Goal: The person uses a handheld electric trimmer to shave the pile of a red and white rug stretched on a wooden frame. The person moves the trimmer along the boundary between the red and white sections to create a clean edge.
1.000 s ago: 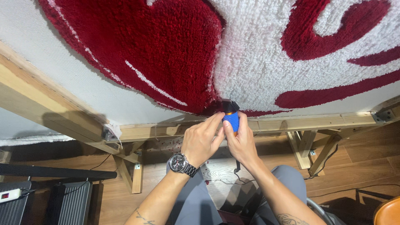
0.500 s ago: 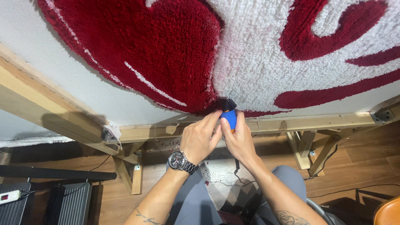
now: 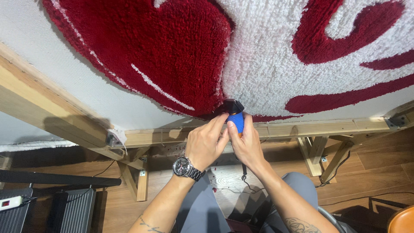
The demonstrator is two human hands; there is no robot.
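Both hands meet at the lower edge of a tufted rug (image 3: 258, 51) stretched on a wooden frame (image 3: 276, 129). The left hand (image 3: 206, 144), with a metal wristwatch (image 3: 186, 168) on its wrist, has its grip wrapped around the left side of a small blue handheld trimmer (image 3: 235, 118), fingers curled and touching the tool's body. The right hand (image 3: 248, 144) has its grip clamped on the same trimmer from the right, thumb lying up along the blue casing. The trimmer stands upright between the two hands, its black head pressed against the pile just where a dark red heart shape (image 3: 164, 47) borders the white field, right above the frame's bottom rail. A black cord (image 3: 244, 177) hangs down from the tool between the forearms. Bare white backing cloth (image 3: 64, 73) shows to the left of the red pile. Below, the person's grey trousers (image 3: 202, 211) and a wooden floor (image 3: 375, 164) are visible, with a white power strip (image 3: 10, 202) at the far left edge.
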